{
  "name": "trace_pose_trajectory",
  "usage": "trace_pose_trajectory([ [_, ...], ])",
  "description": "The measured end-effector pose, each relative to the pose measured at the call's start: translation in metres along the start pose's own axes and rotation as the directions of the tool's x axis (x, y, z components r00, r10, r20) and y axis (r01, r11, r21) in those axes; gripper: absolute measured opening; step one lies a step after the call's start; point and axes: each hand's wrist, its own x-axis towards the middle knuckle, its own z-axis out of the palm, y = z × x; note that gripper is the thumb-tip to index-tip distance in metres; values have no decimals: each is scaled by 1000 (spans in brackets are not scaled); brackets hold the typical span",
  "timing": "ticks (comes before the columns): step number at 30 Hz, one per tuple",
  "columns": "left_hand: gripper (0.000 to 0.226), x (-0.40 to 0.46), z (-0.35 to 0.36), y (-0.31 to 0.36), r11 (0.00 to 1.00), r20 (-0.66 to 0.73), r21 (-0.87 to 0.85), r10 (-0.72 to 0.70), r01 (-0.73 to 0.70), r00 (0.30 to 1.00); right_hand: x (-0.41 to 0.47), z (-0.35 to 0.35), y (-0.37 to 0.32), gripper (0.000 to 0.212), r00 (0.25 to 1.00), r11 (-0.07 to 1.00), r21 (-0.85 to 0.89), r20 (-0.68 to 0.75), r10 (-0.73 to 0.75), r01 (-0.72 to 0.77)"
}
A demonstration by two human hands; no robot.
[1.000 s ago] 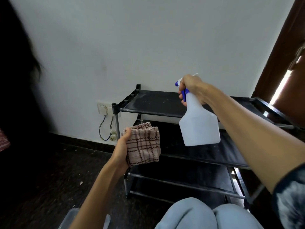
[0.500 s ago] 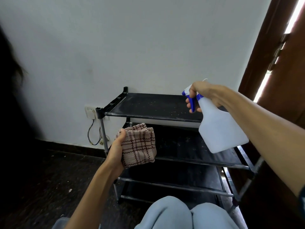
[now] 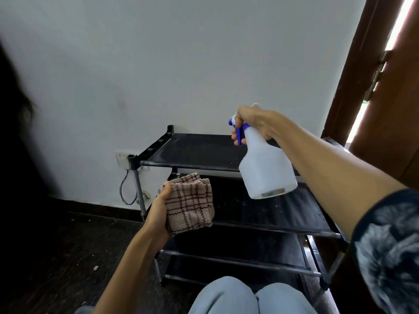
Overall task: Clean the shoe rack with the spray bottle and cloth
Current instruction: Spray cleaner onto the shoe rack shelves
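Right hand (image 3: pixel 254 123) grips spray bottle (image 3: pixel 267 171) above shoe rack (image 3: pixel 199 152); left hand (image 3: pixel 158 214) clutches folded cloth (image 3: pixel 190 205).

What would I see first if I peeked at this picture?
A white spray bottle with a blue trigger, held up by the right hand over a dusty black shoe rack. Lower left, the left hand grips a folded checked cloth.

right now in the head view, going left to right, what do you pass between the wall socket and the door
wall socket → rack's front-left post → left hand → checked cloth → blue trigger of the spray bottle → spray bottle → wooden door
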Motion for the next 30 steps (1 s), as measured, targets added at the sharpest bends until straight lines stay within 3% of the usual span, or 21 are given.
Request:
trace_pose_trajectory([
  [3,62,-1,-5,0,1000,0,12,-5,5,1000,2,-6,-2,26,999,1000,-9,-27,-17,17],
  [6,62,-1,-7,0,1000,12,14,2,-2,1000,-4,-23,3,19,997,994,-92,34,68,-65],
  [11,60,0,1,-2,1000,14,16,14,-14,1000,-17,-60,25,13,992,979,-170,-68,105,-116],
  [15,60,1,13,-12,1000,32,0,14,-14,999,-33,-81,45,27,976,952,-218,-17,218,-217],
  [17,61,3,21,-16,1000,44,8,1,-2,999,-39,-84,53,21,971,941,-242,-28,238,-238],
  [20,63,5,35,-19,999,63,30,-32,31,998,-45,-88,63,11,968,944,-218,-84,235,-248],
  [24,61,11,54,-20,999,85,49,-19,15,996,-51,-99,68,14,968,957,-155,-83,235,-245],
  [30,62,16,80,-24,998,135,65,-28,20,990,-48,-116,69,6,951,959,-133,-217,220,-252],
])
